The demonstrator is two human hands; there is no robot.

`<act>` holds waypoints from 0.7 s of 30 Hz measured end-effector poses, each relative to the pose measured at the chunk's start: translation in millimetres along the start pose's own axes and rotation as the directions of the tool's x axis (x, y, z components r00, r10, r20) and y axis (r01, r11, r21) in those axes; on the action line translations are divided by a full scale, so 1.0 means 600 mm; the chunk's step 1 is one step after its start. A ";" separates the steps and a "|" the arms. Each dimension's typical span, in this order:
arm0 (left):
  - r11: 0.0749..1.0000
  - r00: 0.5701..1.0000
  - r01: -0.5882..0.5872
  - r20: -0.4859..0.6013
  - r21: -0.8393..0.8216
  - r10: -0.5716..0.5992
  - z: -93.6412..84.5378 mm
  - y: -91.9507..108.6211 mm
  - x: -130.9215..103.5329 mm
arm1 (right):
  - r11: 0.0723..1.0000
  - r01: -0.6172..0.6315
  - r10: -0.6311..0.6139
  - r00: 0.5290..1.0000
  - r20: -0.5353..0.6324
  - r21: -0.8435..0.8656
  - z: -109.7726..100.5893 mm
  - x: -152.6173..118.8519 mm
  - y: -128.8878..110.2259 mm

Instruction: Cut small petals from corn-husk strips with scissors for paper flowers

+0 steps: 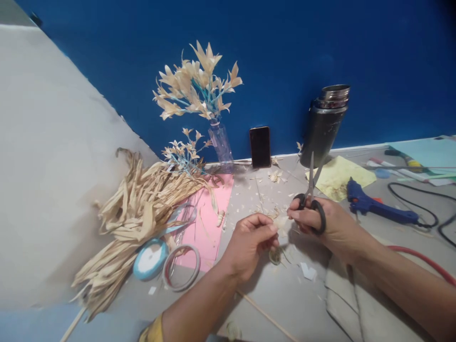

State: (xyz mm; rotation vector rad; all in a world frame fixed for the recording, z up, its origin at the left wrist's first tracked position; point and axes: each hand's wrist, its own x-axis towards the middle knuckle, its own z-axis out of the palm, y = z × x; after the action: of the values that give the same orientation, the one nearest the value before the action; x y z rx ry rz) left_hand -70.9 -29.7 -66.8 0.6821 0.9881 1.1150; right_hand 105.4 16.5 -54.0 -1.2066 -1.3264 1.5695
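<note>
My left hand is closed in a pinch over the middle of the table, on a small pale piece of dried husk. Opposite it, my right hand has its fingers through the black handles of a pair of scissors, whose blades point up and away, slightly apart. Thumb and fingertip of that hand also reach the far edge of the pale piece; whether they grip it is too small to tell. Husk scraps are scattered around.
Left lie a bundle of dried husks, pink paper, blue ribbon and a tape roll. Behind stand husk flowers in a bottle, a phone and a flask. Right, a corded glue gun lies near yellow paper.
</note>
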 end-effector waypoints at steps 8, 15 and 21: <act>0.994 0.998 0.044 0.037 -0.104 -0.041 -0.002 0.002 0.002 | 0.997 -0.042 0.048 0.995 0.089 -0.071 0.002 0.000 0.004; 0.994 0.998 -0.069 0.000 0.087 0.069 0.002 0.001 -0.001 | 0.997 0.035 -0.029 0.996 0.083 -0.070 -0.001 -0.002 0.007; 0.985 0.992 -0.128 0.034 0.118 0.125 0.005 -0.001 -0.003 | 0.992 0.071 -0.067 0.997 0.036 -0.102 0.006 -0.007 0.001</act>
State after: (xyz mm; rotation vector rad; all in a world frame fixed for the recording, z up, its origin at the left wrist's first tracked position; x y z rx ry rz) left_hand -68.3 -31.5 -65.6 0.8646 1.0067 1.1605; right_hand 103.2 11.6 -53.8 -1.1886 -1.4711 1.4935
